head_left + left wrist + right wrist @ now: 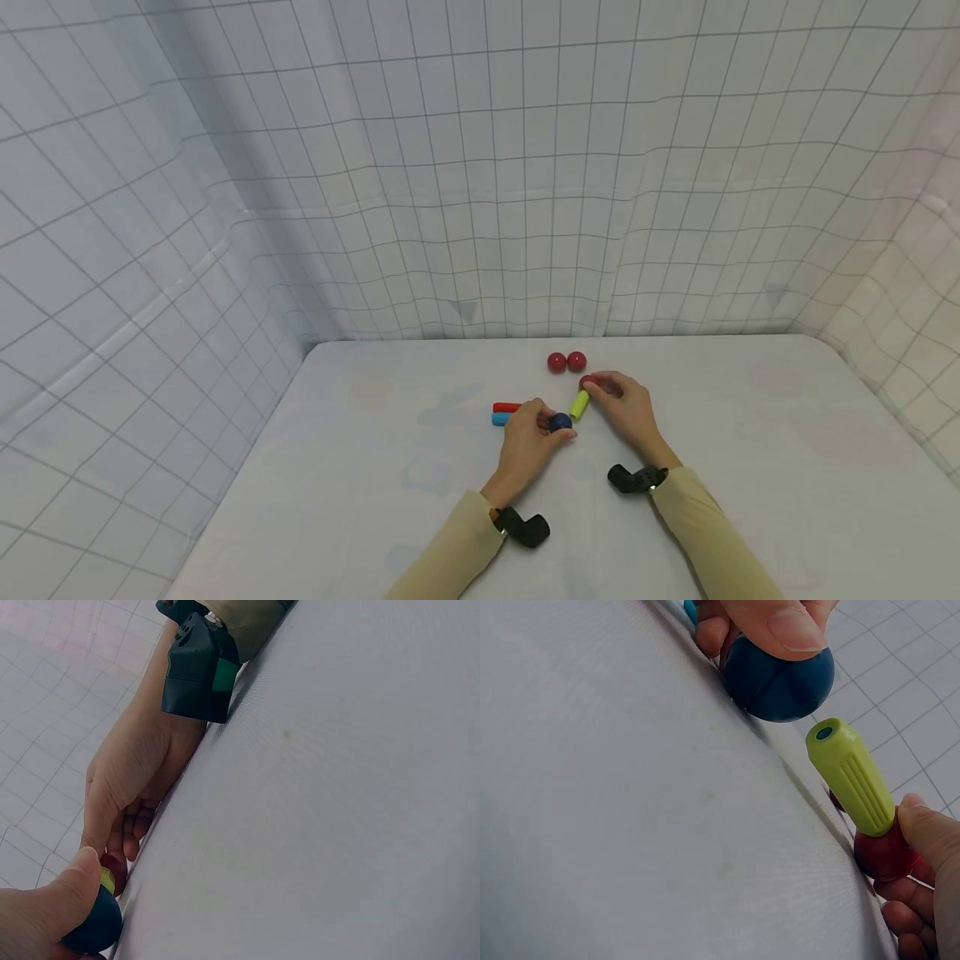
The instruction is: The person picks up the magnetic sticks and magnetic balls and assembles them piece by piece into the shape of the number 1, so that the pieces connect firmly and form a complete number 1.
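My left hand (525, 443) pinches a dark blue ball (780, 686) between thumb and fingers, close over the table. My right hand (630, 410) grips a red ball (883, 856) with thumb and fingertips. A yellow-green ribbed rod (851, 780) has one end against that red ball. Its free end, with a small dark round inset, points toward the blue ball, and a narrow gap separates the two in the right wrist view. Beside the left hand lie a red rod (505, 407) and a light blue rod (500, 419), their right ends hidden behind the fingers.
Two more red balls, one on the left (557, 362) and one on the right (577, 361), sit side by side beyond the hands. The white table (360, 467) ends at a grid-patterned cloth wall (480, 208). Each wrist wears a black camera mount.
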`<state>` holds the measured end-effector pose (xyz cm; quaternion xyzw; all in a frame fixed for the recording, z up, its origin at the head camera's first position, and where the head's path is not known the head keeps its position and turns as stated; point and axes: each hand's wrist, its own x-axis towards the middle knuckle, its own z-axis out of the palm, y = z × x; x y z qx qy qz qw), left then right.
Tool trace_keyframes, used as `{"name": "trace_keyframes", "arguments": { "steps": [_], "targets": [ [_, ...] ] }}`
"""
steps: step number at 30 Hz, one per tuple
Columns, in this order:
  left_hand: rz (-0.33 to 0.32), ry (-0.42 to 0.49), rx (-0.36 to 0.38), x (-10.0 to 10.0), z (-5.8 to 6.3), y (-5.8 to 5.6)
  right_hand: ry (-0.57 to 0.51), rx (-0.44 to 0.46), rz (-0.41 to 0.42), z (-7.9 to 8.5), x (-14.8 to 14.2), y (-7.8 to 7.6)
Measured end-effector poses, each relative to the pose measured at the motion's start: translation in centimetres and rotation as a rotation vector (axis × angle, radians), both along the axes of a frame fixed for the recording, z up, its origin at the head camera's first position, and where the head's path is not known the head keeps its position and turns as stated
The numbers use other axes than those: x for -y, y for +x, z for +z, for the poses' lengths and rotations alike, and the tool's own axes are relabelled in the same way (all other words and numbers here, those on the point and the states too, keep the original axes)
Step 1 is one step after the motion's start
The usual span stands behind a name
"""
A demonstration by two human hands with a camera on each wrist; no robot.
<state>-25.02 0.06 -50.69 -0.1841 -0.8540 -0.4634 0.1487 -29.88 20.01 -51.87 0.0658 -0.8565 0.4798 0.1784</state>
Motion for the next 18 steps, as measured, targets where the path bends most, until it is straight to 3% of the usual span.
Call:
{"name": "trace_keyframes", "arguments": {
  "steps": [18],
  "targets": [
    [-0.001, 0.018, 0.001, -0.04, -0.30, -0.15, -0.010, -0.002, -0.004, 0.03, 0.09, 0.02]
  ]
}}
